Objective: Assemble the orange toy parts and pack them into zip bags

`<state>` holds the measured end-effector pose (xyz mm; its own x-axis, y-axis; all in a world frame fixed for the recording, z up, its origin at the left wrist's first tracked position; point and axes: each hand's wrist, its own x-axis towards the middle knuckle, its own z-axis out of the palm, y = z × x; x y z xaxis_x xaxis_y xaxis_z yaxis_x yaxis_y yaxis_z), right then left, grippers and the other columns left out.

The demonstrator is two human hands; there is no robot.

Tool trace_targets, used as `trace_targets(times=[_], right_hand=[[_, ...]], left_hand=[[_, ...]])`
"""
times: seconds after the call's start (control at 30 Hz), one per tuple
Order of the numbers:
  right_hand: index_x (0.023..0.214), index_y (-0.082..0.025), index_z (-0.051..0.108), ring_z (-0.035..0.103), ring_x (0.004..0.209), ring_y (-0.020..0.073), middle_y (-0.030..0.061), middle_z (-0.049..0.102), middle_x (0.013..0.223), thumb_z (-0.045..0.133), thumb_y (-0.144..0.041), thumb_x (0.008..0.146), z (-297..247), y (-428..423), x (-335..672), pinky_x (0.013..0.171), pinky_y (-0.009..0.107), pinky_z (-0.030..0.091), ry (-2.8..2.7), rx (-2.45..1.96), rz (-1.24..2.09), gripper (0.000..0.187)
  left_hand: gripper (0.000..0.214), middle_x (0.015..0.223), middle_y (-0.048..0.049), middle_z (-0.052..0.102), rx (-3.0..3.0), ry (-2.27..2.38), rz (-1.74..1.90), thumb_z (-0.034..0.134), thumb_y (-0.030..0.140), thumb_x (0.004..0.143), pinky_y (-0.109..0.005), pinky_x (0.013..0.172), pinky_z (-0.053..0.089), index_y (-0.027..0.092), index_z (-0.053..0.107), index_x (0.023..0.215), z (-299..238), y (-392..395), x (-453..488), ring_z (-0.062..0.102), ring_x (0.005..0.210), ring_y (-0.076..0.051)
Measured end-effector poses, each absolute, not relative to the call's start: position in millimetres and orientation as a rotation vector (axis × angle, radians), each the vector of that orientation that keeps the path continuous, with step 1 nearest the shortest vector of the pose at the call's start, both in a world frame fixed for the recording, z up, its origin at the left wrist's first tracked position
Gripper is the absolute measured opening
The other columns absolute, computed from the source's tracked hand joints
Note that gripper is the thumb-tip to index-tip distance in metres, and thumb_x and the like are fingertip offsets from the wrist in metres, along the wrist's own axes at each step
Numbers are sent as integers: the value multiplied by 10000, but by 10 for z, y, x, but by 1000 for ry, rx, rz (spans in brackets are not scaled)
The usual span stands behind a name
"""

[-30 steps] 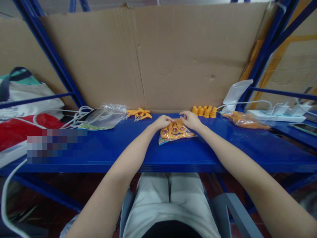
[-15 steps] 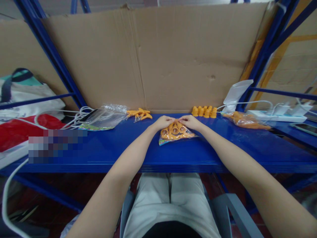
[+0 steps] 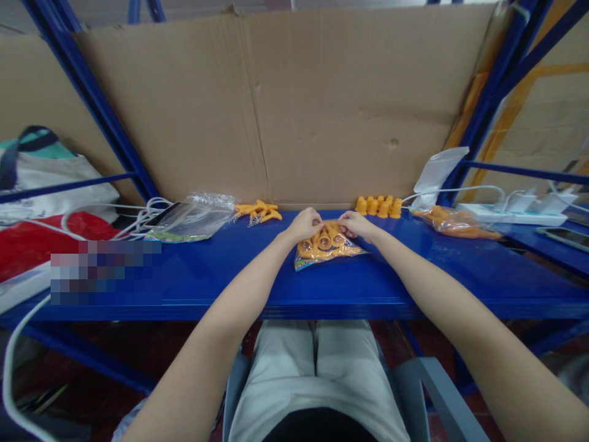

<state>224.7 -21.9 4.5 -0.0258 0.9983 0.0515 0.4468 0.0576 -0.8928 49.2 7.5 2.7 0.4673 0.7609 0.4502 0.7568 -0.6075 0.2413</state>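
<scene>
On the left, orange pieces [image 3: 261,209] lie loose, still unbagged. Next, our left hand [image 3: 304,226] curls narrowly at the far-left edge of the bag [image 3: 324,248], which lies filled between our hands but, we judge, unfinished. Our right hand [image 3: 359,226] curls likewise opposite (whether either pinches it, we cannot tell). Beyond, cups [image 3: 394,210] stand outside it.

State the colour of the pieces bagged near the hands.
The pieces are orange; head view.
</scene>
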Motion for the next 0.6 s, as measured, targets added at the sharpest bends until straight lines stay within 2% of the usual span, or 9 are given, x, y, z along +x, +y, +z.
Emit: trace_targets(times=[0.17,0.3,0.43,0.6], right_hand=[[618,-179,423,230,318,36,-86,326,381,453,-139,897,52,-229,2272,363,191,132,-1645,-1635,916,284],[616,-183,428,217,317,36,-82,318,380,456,-220,931,45,-234,2274,362,195,131,-1664,-1709,868,318],[671,-181,475,262,330,46,-75,358,407,489,-308,940,11,-220,2285,361,196,165,-1714,-1704,800,298],[668,-181,469,278,335,41,-76,378,425,504,-322,945,-1,-212,2299,363,197,177,-1750,-1700,765,313]], left_hand=[[138,983,-76,681,2554,1380,620,491,157,875,-292,851,477,157,625,909,49,7,504,623,920,-187],[181,1100,-98,689,2490,1446,475,460,215,920,-285,849,471,170,583,1044,90,-81,505,637,975,-203],[288,1264,-106,643,2493,1390,452,456,282,930,-283,952,425,183,560,1180,111,-101,513,597,1142,-219],[391,1375,-91,576,2572,1287,406,388,344,952,-305,1074,332,194,563,1267,121,-136,570,496,1293,-226]])
